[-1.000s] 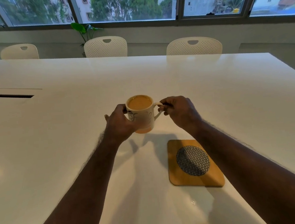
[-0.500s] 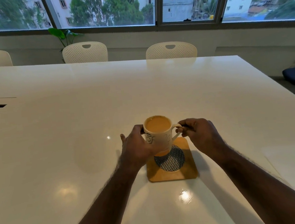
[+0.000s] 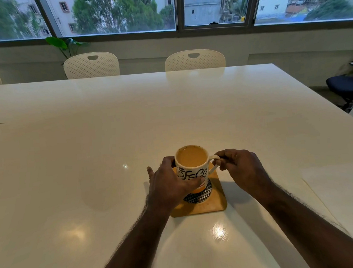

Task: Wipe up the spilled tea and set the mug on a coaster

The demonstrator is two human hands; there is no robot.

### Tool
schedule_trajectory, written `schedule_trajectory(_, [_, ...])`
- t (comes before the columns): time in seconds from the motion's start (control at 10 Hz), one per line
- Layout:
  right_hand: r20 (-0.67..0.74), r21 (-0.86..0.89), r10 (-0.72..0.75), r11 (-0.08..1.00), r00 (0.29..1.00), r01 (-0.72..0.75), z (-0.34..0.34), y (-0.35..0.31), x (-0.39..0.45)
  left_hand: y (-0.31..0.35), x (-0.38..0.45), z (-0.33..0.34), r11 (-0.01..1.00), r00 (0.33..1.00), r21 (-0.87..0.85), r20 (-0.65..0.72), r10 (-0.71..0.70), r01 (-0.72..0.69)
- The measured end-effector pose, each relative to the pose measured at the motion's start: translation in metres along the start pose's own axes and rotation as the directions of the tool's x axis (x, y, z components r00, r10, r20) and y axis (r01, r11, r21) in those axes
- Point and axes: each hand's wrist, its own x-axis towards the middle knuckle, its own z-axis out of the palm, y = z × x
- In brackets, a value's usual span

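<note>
1. mug [image 3: 192, 170]: cream, with black lettering on its side and an orange band at the base. filled nearly to the rim with light brown milky tea [image 3: 192, 158]. upright, just below the centre of the frame.
2. coaster [image 3: 217, 202]: square, wooden, with a round black-and-white woven inset. the mug sits over the inset; whether its base fully touches the coaster cannot be told, as the left hand covers part of the base.
3. left hand [image 3: 169, 186]: wrapped round the left side of the mug, thumb across the front over the lettering, fingers behind the far side. grasping the mug.
4. right hand [image 3: 240, 169]: directly right of the mug, fingers curled, pinching the mug's handle [image 3: 214, 162] from its right side.
5. the mug lies between the two hands, both in contact with it; both forearms enter from the lower edge of the frame.
6. table [image 3: 89, 162]: large, white, glossy, with lamp reflections in the lower centre. no spill can be made out on the surface near the mug.
7. background, upper frame: white perforated chairs [image 3: 91, 65] at the far table edge, a green plant [image 3: 63, 45] in the upper left, windows [image 3: 111, 11] across the top, a dark office chair [image 3: 348, 87] at the right edge.
</note>
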Motion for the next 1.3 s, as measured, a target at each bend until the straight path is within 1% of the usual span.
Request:
schedule_trajectory(0.5, [0.017, -0.002, 0.04, 0.999, 0.999, -0.039, 0.002, 0.0, -0.008, -0.006, -0.002, 0.004, 0.999, 1.0, 0.036, 0.011, 0.016, -0.016])
schedule_trajectory(0.9, [0.047, -0.03, 0.079, 0.997, 0.996, -0.077, 0.002, -0.002, -0.008, -0.005, -0.003, 0.001, 0.998, 0.998, 0.055, 0.065, -0.028, 0.024])
schedule_trajectory(1.1, [0.115, -0.059, 0.116, 0.992, 0.986, -0.11, -0.003, 0.004, -0.007, -0.002, -0.006, -0.011, 0.999, 0.986, 0.002, 0.161, -0.033, 0.033])
schedule_trajectory(1.2, [0.101, -0.11, 0.127, 0.987, 0.987, -0.116, -0.016, 0.004, 0.001, -0.003, -0.003, -0.032, 0.998, 0.994, -0.052, 0.103, -0.028, 0.034])
schedule_trajectory(1.3, [0.078, -0.169, 0.134, 0.978, 0.988, -0.12, -0.025, 0.004, 0.008, -0.01, 0.007, -0.044, 0.995, 0.999, -0.104, 0.039, 0.001, 0.003])
